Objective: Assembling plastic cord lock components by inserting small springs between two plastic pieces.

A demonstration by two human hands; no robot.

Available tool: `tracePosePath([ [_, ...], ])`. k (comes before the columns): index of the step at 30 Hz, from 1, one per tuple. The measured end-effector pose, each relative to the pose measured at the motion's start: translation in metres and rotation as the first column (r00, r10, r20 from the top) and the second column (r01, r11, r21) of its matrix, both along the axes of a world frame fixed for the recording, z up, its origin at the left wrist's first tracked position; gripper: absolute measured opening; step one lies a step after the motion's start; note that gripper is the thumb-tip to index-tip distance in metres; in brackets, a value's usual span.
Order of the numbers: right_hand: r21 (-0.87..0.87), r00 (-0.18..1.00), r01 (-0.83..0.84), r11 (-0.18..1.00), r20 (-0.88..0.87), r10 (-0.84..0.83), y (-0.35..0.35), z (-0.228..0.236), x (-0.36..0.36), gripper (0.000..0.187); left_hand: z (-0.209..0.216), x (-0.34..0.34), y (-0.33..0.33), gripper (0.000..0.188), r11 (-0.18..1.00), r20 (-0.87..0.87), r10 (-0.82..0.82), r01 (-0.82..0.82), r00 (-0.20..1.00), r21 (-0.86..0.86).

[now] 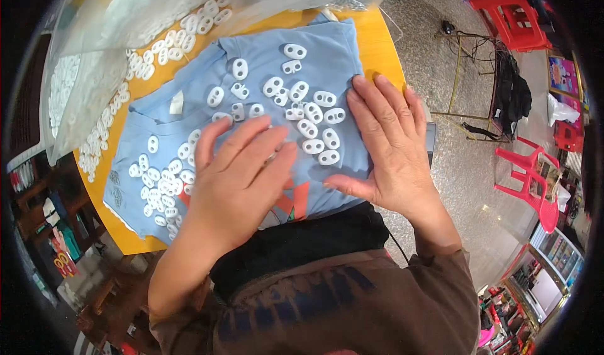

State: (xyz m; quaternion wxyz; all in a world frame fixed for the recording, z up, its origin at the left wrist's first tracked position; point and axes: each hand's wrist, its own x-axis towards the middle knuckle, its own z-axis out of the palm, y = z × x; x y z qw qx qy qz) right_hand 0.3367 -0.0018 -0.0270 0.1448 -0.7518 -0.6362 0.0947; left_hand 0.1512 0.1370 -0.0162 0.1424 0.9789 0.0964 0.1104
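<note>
Small white oval plastic pieces with two holes each (307, 128) lie loose on a light blue T-shirt (251, 46) with an orange print, spread over a table. My left hand (242, 175) is over the middle of the shirt, palm down with fingers apart and slightly bent. Its fingertips are among the pieces; what lies under the palm is hidden. At the shirt's right edge my right hand (395, 144) rests flat, fingers stretched and thumb pointing left, beside a cluster of pieces. A denser heap of pieces (165, 188) lies left of my left hand.
The yellow tabletop (380, 40) shows around the shirt. A clear plastic bag (94, 65) full of white pieces stands at the far left, with more pieces (179, 43) spilled beside it. On the floor at right are a metal frame (459, 72), a pink chair (531, 182) and a red stool (509, 18).
</note>
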Motion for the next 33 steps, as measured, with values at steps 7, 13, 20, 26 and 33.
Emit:
tracePosePath([
  [7, -0.003, 0.999, 0.000, 1.000, -0.047, 0.000, -0.001, 0.001, 0.001, 0.085, 0.009, 0.015, 0.012, 0.018, 0.987, 0.118, 0.106, -0.090, 0.987, -0.134],
  [13, 0.012, 0.998, 0.003, 1.000, -0.070, -0.002, -0.001, 0.001, 0.001, 0.083, -0.003, 0.039, 0.012, 0.015, 0.989, 0.136, 0.144, -0.137, 0.980, -0.057],
  [20, 0.015, 0.996, -0.006, 1.000, -0.091, 0.007, 0.002, 0.003, 0.000, 0.082, 0.007, 0.014, 0.016, 0.015, 0.981, 0.182, 0.186, -0.171, 0.966, -0.097],
  [26, 0.058, 1.000, -0.003, 0.998, -0.030, 0.004, 0.005, 0.003, -0.005, 0.082, 0.017, -0.052, -0.006, 0.027, 0.845, 0.242, 0.469, -0.352, 0.849, -0.401],
  [33, 0.283, 0.995, -0.051, 0.958, -0.069, 0.073, 0.017, 0.022, -0.017, 0.051, 0.004, -0.135, -0.006, 0.025, 0.685, 0.322, 0.728, -0.630, 0.605, -0.366],
])
